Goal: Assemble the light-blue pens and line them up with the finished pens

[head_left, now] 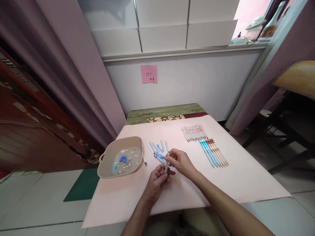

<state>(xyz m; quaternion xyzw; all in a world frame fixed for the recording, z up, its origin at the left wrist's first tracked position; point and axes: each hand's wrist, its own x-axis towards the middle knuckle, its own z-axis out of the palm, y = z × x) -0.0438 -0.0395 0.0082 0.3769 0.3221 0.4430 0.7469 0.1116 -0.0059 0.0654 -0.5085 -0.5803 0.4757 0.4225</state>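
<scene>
Presently, left hand (157, 178): nearest me, fingers curled closed around the lower part of a pen (167, 166).
Right hand (180, 161): just beyond and to the right, my thumb and fingertips pinched on that same pen's upper part.
Pen: pale blue, tilted, held between my hands over the near middle of the table (197, 193).
Tray (123, 144): beige, on the left; blue bits (123, 159), white bits and a turquoise piece (115, 167) lie in it.
Refills (144, 160): dark-tipped, just right of the tray.
Blue barrels (160, 155): loosely scattered between the tray and my right hand.
Turquoise pens (209, 154): side by side on the right.
Brown-topped pens (218, 154): just right of the turquoise ones.
Clear pens (194, 132): in a row beyond both.
Note (149, 72): pink, handwritten, on the far wall (197, 75).
</scene>
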